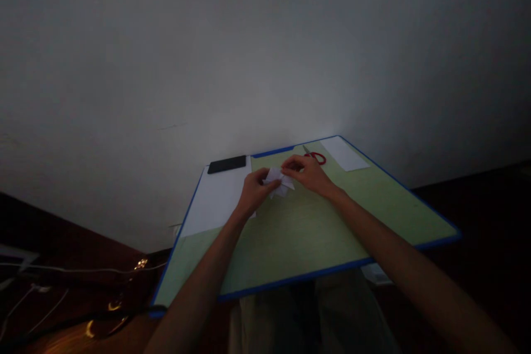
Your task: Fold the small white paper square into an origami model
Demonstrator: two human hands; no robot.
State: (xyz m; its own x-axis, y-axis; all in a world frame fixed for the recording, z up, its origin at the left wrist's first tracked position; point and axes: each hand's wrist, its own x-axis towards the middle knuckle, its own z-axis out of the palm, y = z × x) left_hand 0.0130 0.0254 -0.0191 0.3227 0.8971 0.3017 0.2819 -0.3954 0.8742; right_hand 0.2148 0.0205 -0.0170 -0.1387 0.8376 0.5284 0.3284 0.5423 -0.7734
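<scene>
A small folded piece of white paper, with several pointed flaps, is held up over the pale green table. My left hand pinches it from the left, thumb in front and fingers behind. From the right, my right hand pinches its upper edge between thumb and forefinger. Just beyond my right hand lie scissors with red handles, their blades partly in view. The fine folds of the paper are too dim to make out.
White sheets cover the table's left side, with a flat black object on top at the back. A white paper strip lies at the back right. Blue edging borders the table, which stands against a pale wall. Cables run at lower left.
</scene>
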